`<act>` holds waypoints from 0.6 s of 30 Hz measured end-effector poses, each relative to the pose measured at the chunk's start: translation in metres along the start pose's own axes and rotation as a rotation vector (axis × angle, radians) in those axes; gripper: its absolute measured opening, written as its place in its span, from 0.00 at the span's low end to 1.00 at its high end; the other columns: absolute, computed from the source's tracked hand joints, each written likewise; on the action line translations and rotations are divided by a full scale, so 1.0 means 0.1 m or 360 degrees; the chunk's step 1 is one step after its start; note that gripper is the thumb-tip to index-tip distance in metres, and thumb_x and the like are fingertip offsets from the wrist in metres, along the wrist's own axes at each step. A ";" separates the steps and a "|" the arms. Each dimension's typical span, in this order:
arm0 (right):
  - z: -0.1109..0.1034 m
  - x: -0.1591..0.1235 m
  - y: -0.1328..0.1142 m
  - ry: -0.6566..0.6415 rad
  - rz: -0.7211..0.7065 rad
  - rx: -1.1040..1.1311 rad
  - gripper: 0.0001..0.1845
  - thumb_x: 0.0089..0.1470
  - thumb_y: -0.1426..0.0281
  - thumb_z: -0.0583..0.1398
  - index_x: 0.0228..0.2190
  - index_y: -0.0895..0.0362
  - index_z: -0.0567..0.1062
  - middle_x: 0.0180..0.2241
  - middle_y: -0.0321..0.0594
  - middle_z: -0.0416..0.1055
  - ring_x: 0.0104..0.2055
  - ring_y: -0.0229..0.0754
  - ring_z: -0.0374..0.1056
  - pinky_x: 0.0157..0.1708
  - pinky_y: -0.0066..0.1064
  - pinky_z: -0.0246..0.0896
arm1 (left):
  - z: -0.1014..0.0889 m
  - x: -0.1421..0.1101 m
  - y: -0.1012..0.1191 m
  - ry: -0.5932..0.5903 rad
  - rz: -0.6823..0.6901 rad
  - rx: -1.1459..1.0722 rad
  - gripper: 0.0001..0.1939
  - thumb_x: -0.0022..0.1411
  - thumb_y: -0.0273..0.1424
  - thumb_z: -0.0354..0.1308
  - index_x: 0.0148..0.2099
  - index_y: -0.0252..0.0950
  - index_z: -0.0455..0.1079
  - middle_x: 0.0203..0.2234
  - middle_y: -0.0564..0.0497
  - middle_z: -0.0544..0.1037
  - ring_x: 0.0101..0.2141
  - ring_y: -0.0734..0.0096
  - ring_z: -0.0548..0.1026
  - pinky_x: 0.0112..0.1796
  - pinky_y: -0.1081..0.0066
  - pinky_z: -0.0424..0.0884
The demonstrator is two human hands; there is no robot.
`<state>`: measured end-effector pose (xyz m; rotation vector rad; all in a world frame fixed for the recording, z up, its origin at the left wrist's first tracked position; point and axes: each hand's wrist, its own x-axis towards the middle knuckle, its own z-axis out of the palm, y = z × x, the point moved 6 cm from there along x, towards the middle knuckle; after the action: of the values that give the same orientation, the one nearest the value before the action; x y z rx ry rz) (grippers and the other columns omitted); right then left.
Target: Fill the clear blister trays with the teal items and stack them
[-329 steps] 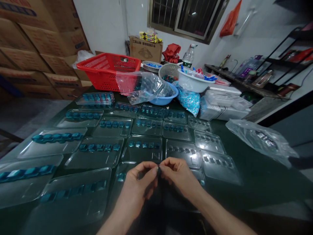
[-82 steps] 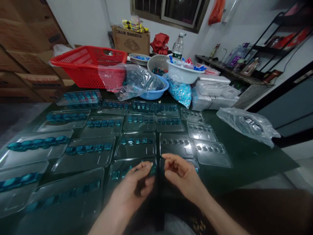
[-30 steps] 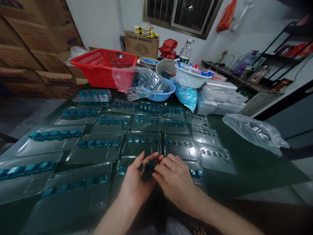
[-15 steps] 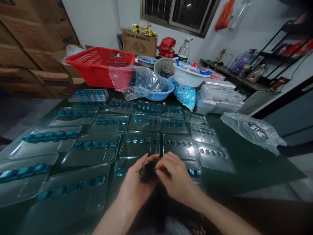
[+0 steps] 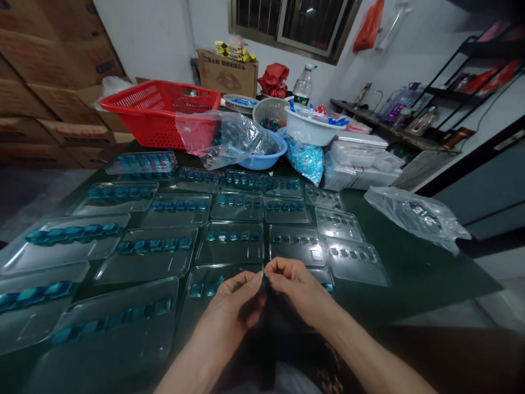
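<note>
While thumb and forefinger of the left hand (image 5: 235, 303) and of the right hand (image 5: 299, 287) meet tip to tip, a small dark piece (image 5: 266, 280) sits pinched between them, too shadowed for me to make out its shape. It lies a little below the centre of the frame. The remaining fingers of both hands curl loosely inward.

Partly behind the left hand is a near tray (image 5: 205, 272), with teal pieces (image 5: 197, 289) showing beside the knuckles. Just beyond the right hand, a middle tray (image 5: 291, 257) carries one teal block (image 5: 276, 239) at the left end of its row. Lined-up clear trays (image 5: 147, 265) with blue-green rows spread across the lower left of the dark green table (image 5: 410, 279), and paler clear trays (image 5: 356, 265) lie right of centre.

Toward the upper centre, a crumpled clear bag (image 5: 241, 134) drapes over a blue basin (image 5: 264, 162), with a red basket (image 5: 159, 123) to its left and a white basin (image 5: 314, 133) to its right. Cardboard cartons (image 5: 61, 104) are stacked at upper left, and a flat plastic bag (image 5: 410, 216) lies at the right.
</note>
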<state>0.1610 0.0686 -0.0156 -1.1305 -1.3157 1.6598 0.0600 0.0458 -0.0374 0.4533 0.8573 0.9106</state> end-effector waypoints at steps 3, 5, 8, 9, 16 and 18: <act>-0.05 -0.08 -0.11 0.0188 -0.0292 -0.0372 0.06 0.53 0.72 0.53 0.33 0.58 0.69 0.28 0.36 0.66 0.30 0.34 0.63 0.30 0.26 0.58 | -0.02 0.02 -0.02 0.0012 -0.0013 -0.0063 0.08 0.51 0.33 0.58 0.28 0.32 0.69 0.18 0.52 0.67 0.19 0.80 0.62 0.15 0.80 0.50; -0.05 -0.17 -0.23 0.0215 -0.0542 -0.0675 0.11 0.53 0.74 0.52 0.39 0.57 0.68 0.34 0.38 0.66 0.36 0.36 0.63 0.37 0.29 0.58 | -0.02 0.03 -0.04 -0.0002 -0.0044 -0.0114 0.07 0.51 0.32 0.58 0.29 0.32 0.69 0.20 0.52 0.67 0.21 0.79 0.63 0.15 0.80 0.49; 0.00 -0.27 -0.31 0.0118 -0.0751 -0.0992 0.12 0.53 0.75 0.53 0.40 0.56 0.69 0.35 0.39 0.66 0.38 0.38 0.62 0.40 0.31 0.57 | -0.01 0.06 -0.09 0.0001 -0.0113 -0.0157 0.08 0.52 0.32 0.58 0.27 0.31 0.69 0.17 0.53 0.66 0.19 0.79 0.62 0.15 0.80 0.49; 0.01 -0.29 -0.31 0.0106 -0.0782 -0.1077 0.11 0.53 0.75 0.54 0.39 0.56 0.69 0.35 0.39 0.67 0.38 0.38 0.62 0.41 0.32 0.57 | -0.02 0.07 -0.10 0.0027 -0.0135 -0.0170 0.09 0.51 0.33 0.58 0.26 0.31 0.68 0.16 0.54 0.65 0.18 0.80 0.62 0.15 0.80 0.48; 0.01 -0.34 -0.29 0.0226 -0.0832 -0.1342 0.09 0.51 0.72 0.56 0.37 0.56 0.70 0.33 0.39 0.68 0.35 0.40 0.62 0.38 0.33 0.58 | -0.01 0.12 -0.14 0.0208 -0.0194 -0.0281 0.07 0.46 0.29 0.62 0.25 0.32 0.67 0.17 0.56 0.65 0.17 0.82 0.62 0.14 0.80 0.51; -0.07 -0.30 -0.30 0.0297 -0.0812 -0.1341 0.09 0.51 0.74 0.55 0.37 0.56 0.70 0.32 0.39 0.68 0.35 0.39 0.62 0.36 0.31 0.59 | 0.00 0.12 -0.13 0.0180 -0.0211 -0.0271 0.06 0.48 0.30 0.61 0.27 0.32 0.68 0.19 0.54 0.66 0.20 0.79 0.65 0.15 0.80 0.53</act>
<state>0.1784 0.0504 0.0189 -1.2050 -2.0353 0.6006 0.0706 0.0485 -0.0519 0.1964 0.8933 0.8844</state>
